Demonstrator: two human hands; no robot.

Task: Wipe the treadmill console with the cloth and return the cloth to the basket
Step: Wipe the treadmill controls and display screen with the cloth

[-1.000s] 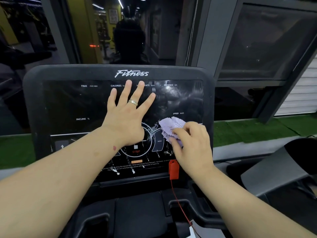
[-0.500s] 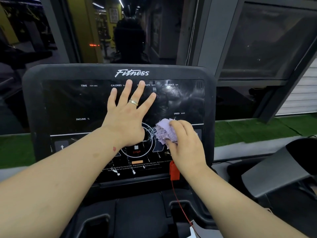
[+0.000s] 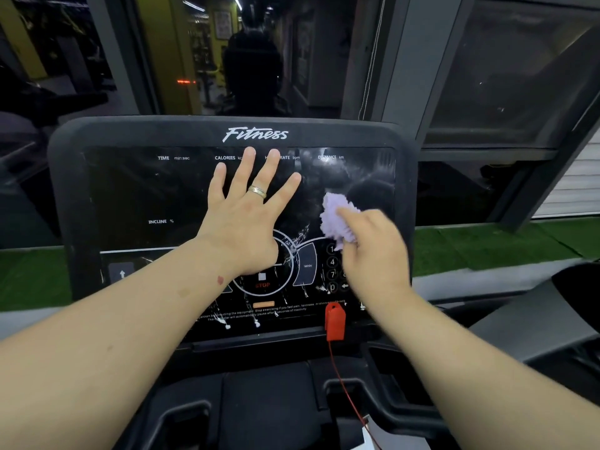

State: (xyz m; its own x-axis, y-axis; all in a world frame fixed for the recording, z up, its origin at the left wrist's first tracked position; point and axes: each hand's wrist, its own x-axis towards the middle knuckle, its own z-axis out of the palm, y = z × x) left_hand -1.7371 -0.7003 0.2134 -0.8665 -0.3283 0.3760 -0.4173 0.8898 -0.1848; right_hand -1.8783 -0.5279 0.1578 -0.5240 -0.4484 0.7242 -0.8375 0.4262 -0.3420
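The black treadmill console (image 3: 130, 196) fills the middle of the head view, with white labels and a round STOP dial. My left hand (image 3: 246, 219) lies flat on its screen, fingers spread, a ring on one finger. My right hand (image 3: 373, 251) grips a bunched lilac cloth (image 3: 334, 216) and presses it against the right part of the screen, above the number keys. The right hand is blurred by motion. Smears show on the glass around the cloth. No basket is in view.
A red safety key (image 3: 334, 321) with a red cord (image 3: 349, 394) hangs at the console's lower edge. Dark tray pockets (image 3: 181, 423) sit below. Windows stand behind the console, green turf (image 3: 487, 245) to the right, and a grey handrail (image 3: 519, 323) at right.
My right hand has carried the cloth up and to the right across the screen, uncovering the number keys. The left hand has stayed flat in place.
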